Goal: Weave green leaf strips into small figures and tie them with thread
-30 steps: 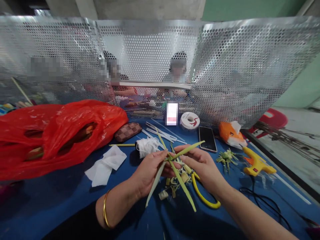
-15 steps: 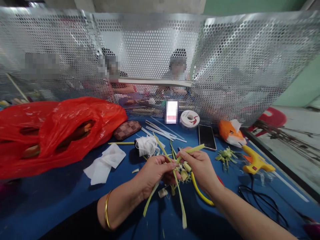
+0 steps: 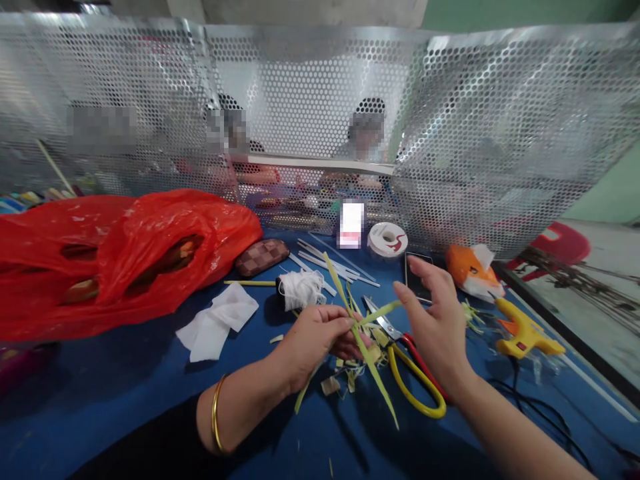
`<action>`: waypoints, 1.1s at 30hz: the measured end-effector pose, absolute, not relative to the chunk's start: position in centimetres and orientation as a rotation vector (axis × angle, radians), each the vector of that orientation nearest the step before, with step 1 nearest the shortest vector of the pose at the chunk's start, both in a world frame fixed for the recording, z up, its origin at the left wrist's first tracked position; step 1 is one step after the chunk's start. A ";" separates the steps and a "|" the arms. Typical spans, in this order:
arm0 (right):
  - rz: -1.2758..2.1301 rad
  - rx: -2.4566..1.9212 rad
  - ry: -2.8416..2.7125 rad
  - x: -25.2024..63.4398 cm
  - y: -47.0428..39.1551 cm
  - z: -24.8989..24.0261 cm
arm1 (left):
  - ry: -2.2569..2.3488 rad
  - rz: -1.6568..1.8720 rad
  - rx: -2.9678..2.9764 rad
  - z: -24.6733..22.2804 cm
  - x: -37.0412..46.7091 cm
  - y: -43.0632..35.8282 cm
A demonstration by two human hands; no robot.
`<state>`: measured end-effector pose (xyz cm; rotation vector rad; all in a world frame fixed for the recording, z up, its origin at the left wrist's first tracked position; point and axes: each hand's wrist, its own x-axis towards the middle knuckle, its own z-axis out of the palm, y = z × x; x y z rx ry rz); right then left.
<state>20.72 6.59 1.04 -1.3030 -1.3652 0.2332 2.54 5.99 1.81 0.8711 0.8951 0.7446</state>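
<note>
Between its thumb and fingers, my left hand (image 3: 323,337) pinches crossed pale-green leaf strips (image 3: 375,373) whose ends stick out in several directions. My right hand (image 3: 437,320) is off to the right, fingers spread, holding nothing. One strip end points toward its thumb without clear contact. Scissors (image 3: 417,383) with one yellow and one red handle lie on the table under and beside my right hand, blades toward the upper left. Cut leaf scraps (image 3: 345,377) lie beneath the strips. A spool of white thread (image 3: 301,290) sits just beyond my left hand.
A red plastic bag (image 3: 125,267) and white tissue (image 3: 217,323) lie left. Farther back are a checked pouch (image 3: 263,257), white sticks (image 3: 335,263), a lit phone (image 3: 351,225) and a ribbon roll (image 3: 388,239). A yellow glue gun (image 3: 530,330) lies right. A perforated metal screen (image 3: 315,87) stands behind.
My right hand has let go of the leaf strip and moved right, opening its fingers. The scissors are now more exposed. My left hand still pinches the strips, which have turned slightly.
</note>
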 end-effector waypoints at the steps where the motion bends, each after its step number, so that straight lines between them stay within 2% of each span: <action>1: 0.185 -1.284 -1.518 20.6 6.4 1.2 | 0.882 0.723 0.900 1.7 2.6 5.8; 4: 0.378 -1.201 -1.836 19.7 5.6 1.5 | 0.848 0.631 0.994 1.3 3.0 5.3; 8: 0.704 -1.193 -1.825 18.5 4.7 1.5 | 0.878 0.579 1.058 1.0 3.4 5.0; 16: 0.537 -1.129 -1.832 18.3 4.3 1.3 | 0.881 0.549 1.088 0.4 3.4 4.8; 23: 0.130 -1.191 -1.822 20.2 4.3 3.2 | 0.849 0.841 0.713 1.0 2.7 6.2; 27: 0.282 -1.273 -1.946 19.4 3.2 3.6 | 0.807 1.027 0.630 2.1 2.3 6.6; 33: 0.622 -1.430 -2.103 17.1 3.1 1.7 | 0.747 1.042 0.619 2.2 3.0 5.7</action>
